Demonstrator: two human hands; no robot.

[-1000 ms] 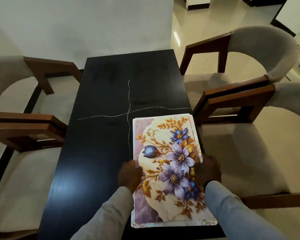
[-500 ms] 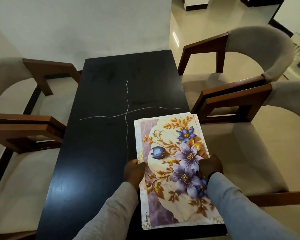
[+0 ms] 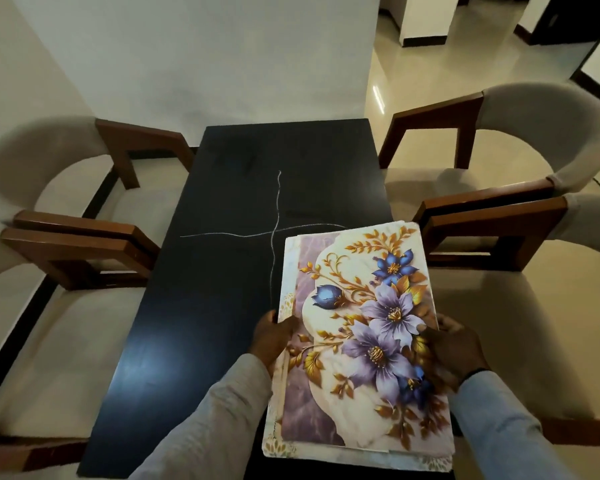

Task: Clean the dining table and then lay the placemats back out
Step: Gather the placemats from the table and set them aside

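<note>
A stack of floral placemats (image 3: 357, 327), cream with purple and blue flowers and gold leaves, lies over the near right quarter of the black dining table (image 3: 222, 306). My left hand (image 3: 272, 336) grips the stack's left edge, thumb on top. On the right edge my right hand (image 3: 454, 348) holds the stack the same way. The top mat sits slightly askew, so the edges of the mats beneath show at the left and near sides. A white chalk cross (image 3: 274, 233) divides the tabletop into quarters.
Two upholstered armchairs with wooden arms stand on the left (image 3: 73, 244) and two on the right (image 3: 499, 220), pushed close to the table. A white wall (image 3: 201, 57) lies beyond the far end. Glossy tiled floor (image 3: 430, 71) stretches away at the back right.
The stack has lifted and shifted right, its right edge now past the table's side. The mats have fanned apart a little. Both hands went from pressing on top to gripping the edges.
</note>
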